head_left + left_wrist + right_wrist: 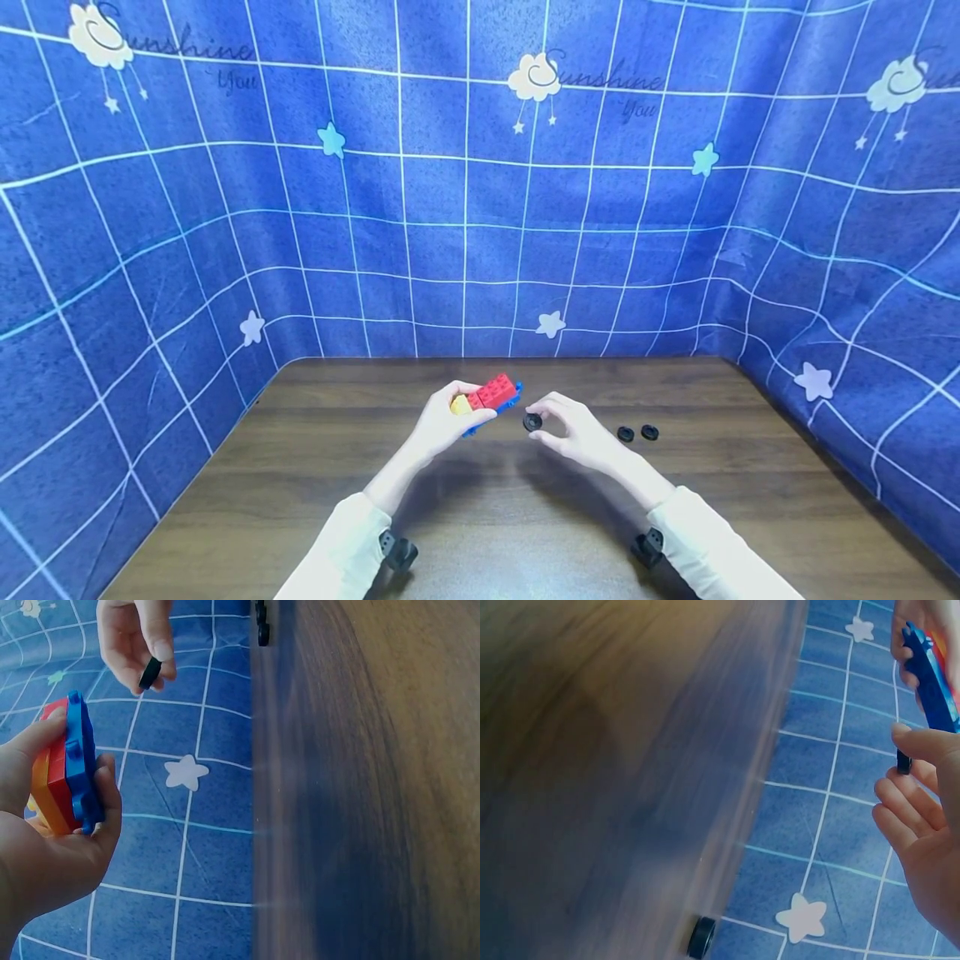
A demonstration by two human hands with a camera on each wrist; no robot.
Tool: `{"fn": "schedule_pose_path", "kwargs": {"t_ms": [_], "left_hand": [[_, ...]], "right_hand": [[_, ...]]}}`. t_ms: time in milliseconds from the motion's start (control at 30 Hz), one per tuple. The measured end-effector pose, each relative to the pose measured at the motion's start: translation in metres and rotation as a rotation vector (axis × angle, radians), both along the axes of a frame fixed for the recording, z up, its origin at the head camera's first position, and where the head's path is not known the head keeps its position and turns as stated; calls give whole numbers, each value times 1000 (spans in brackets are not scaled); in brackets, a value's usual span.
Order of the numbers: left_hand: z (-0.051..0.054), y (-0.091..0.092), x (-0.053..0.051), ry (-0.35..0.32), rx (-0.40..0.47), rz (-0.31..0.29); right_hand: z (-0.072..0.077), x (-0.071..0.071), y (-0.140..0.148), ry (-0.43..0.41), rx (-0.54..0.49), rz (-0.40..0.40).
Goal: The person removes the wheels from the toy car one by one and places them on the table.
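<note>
A toy vehicle of building blocks [495,390], with red and yellow-orange bricks on a blue base, is gripped in my left hand [442,422] above the table. In the left wrist view, the thumb lies against the red brick and the fingers wrap round the other side of the blue base [78,765]; small blue knobs stick out along its edge. My right hand [576,429] pinches a small black wheel [532,422] between thumb and fingers. That wheel is a short way from the vehicle, apart from it, and shows edge-on in the left wrist view.
Two more black wheels [626,434] lie on the brown wooden table [480,517], to the right of my right hand. A blue curtain [465,208] with white grid lines and stars hangs behind the table and at both sides.
</note>
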State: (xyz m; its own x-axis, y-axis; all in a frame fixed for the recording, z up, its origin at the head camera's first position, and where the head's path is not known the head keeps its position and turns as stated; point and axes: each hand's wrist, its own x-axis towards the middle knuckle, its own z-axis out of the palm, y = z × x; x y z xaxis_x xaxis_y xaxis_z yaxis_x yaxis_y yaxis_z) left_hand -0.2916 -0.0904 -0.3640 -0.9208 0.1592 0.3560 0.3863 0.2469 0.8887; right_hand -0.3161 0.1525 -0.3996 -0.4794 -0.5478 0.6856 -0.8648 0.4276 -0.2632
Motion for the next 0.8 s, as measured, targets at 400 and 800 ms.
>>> {"fn": "schedule_pose_path", "kwargs": {"t_ms": [400, 800], "left_hand": [[-27, -5, -21, 42, -96, -119], [-30, -7, -22, -4, -110, -140]], "right_hand": [[-2, -3, 17, -18, -7, -41], [-2, -6, 36, 26, -25, -62]]}}
